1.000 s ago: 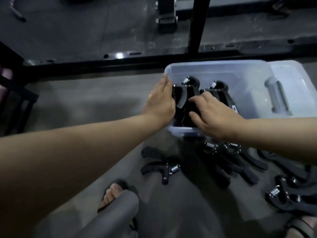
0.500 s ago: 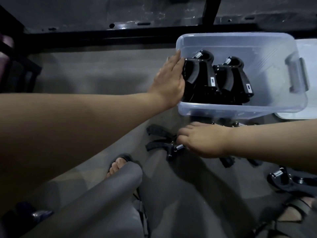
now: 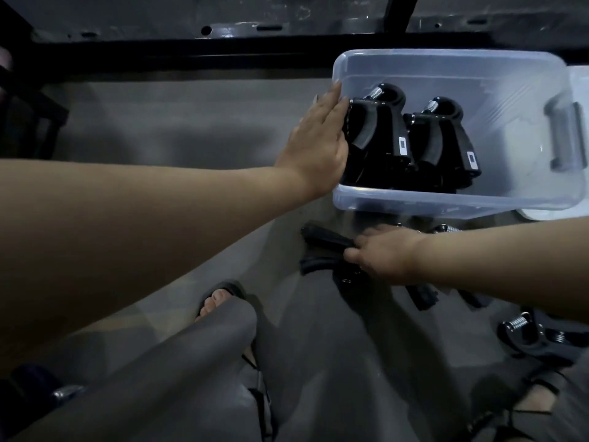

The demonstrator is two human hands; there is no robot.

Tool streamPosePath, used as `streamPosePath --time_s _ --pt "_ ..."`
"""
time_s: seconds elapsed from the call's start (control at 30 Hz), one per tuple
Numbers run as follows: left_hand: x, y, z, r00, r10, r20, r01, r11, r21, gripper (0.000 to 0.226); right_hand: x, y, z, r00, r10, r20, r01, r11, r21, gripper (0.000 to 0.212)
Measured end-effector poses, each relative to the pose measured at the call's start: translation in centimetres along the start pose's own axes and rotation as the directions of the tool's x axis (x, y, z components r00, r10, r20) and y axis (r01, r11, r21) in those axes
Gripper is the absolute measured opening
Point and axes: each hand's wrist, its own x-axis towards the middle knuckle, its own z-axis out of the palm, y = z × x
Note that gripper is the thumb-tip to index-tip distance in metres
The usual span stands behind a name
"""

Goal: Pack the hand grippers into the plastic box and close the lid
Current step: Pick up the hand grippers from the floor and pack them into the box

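The clear plastic box (image 3: 446,68) sits on the grey floor at the far right, open, its rounded translucent walls showing a moulded handle (image 3: 562,138) on the right end; a pale lid (image 3: 577,90) lies just beyond that end, mostly cut off by the frame edge. Inside, against the left half, packed hand grippers (image 3: 424,145) stand side by side, glossy black with curved ribbed handles, small white labels and bare steel coil springs at the top. More loose hand grippers (image 3: 322,237) lie on the floor just in front of the box's near wall, and another cluster (image 3: 529,333) rests well to the right near a sandalled foot (image 3: 526,406). The left hand (image 3: 318,145) lies flat, fingers straight and together, pressed against the box's left wall, gripping nothing. The right hand (image 3: 382,253) reaches down with fingers curled around the black handles of a loose gripper on the floor. Grey trouser legs (image 3: 191,362) and a second sandalled foot (image 3: 220,298) fill the near side; a dark metal rail (image 3: 223,49) crosses the far edge
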Motion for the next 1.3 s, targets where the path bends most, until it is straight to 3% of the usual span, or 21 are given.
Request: streamPosePath --time_s 0.07,0.13,0.2,0.33,0.47,0.53,0.63,0.73,0.9,1.0,1.1,1.23,1.3 --pt "0.0 0.0 0.1 1.0 -0.01 0.006 0.01 1.0 0.001 0.058 0.0 1.0 -0.1 1.0 0.021 -0.006 -0.021 0.999 0.031 0.052" --pt "0.0 0.0 0.1 1.0 -0.014 0.012 0.014 1.0 0.012 0.058 -0.3 1.9 -0.5 0.996 -0.008 0.09 0.004 0.999 0.048 0.076" --pt "0.0 0.1 0.1 1.0 -0.016 0.014 0.015 1.0 0.011 0.058 -0.3 2.2 -0.4 0.982 -0.02 0.189 -0.002 0.993 0.115 0.086" --pt "0.0 0.2 -0.1 1.0 -0.006 0.002 0.006 1.0 0.004 0.058 0.3 1.9 -0.2 0.988 -0.05 0.143 0.033 0.992 0.118 0.063" --pt "-0.1 0.3 -0.2 1.0 0.016 -0.014 -0.016 1.0 0.0 0.058 0.3 1.7 0.1 0.989 -0.139 0.048 0.147 0.953 -0.265 0.053" --pt "-0.2 0.2 -0.1 0.999 0.022 -0.025 -0.022 1.0 -0.002 0.058 -0.1 1.5 0.9 0.98 -0.199 0.01 0.188 0.908 -0.375 0.04" --pt "0.0 0.0 0.0 1.0 0.018 -0.021 -0.018 1.0 0.001 0.058 -0.9 1.5 1.3 0.965 -0.261 -0.001 0.231 0.858 -0.459 0.022" --pt "0.0 0.0 0.0 1.0 0.011 -0.014 -0.011 1.0 -0.007 0.059 -1.5 2.0 1.0 0.956 -0.294 0.003 0.261 0.841 -0.474 0.025" --pt "-0.1 -0.1 0.0 0.999 0.028 -0.032 -0.027 1.0 0.015 0.057 -2.5 1.9 0.3 0.92 -0.38 -0.09 0.359 0.914 -0.187 0.041" --pt "-0.1 0.0 0.1 0.999 0.025 -0.036 -0.025 1.0 0.009 0.057 -3.6 1.3 -0.3 0.946 -0.242 -0.218 0.257 0.966 0.041 0.03" --pt "-0.1 0.0 0.1 0.999 0.028 -0.036 -0.027 0.999 0.017 0.057 -5.3 1.7 -2.1 0.931 -0.017 -0.365 0.13 0.949 0.286 0.038" --pt "0.0 0.0 0.1 1.0 0.01 -0.021 -0.01 1.0 0.019 0.057 -8.1 1.9 -4.5 0.862 0.193 -0.47 0.083 0.859 0.506 0.052" --pt "0.0 0.2 0.0 1.0 0.002 -0.021 -0.002 1.0 0.021 0.057 -9.2 1.3 -5.6 0.831 0.359 -0.424 0.014 0.75 0.661 0.047"
